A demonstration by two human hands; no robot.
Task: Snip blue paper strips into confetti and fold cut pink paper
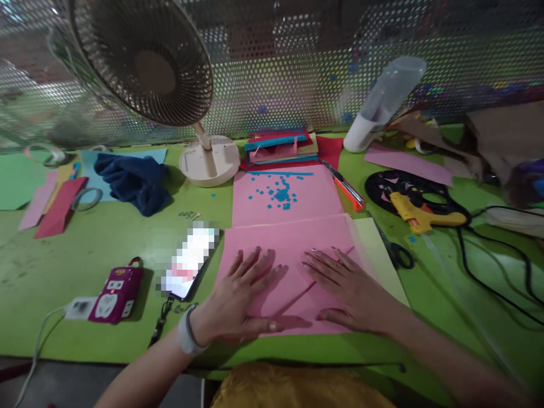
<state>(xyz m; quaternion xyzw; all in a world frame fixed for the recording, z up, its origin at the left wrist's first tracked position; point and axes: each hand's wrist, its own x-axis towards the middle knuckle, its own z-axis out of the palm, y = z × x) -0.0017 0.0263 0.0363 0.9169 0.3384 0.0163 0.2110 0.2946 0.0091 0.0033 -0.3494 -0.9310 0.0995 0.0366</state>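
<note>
Both hands lie on a pink sheet of paper point(293, 241) near the front edge of the table. My left hand point(246, 292) is flat on its left half, fingers spread. On the right half rests my right hand point(340, 283), also palm down with fingers apart. A thin dark diagonal line runs under the right fingers; whether it is a stick or a crease I cannot tell. Beyond, another pink sheet point(255, 209) carries many small blue paper bits point(283, 194) and a narrow blue strip point(280, 173). Pale yellow paper point(378, 255) sticks out on the right.
An orange cutter knife point(346, 190), black-handled scissors point(402, 256) and a yellow glue gun point(419, 214) on a black palette-shaped plate point(378, 184) lie to the right. Leftward are a phone point(191, 258), purple power adapter point(117, 294), blue cloth point(136, 181) and fan point(208, 161).
</note>
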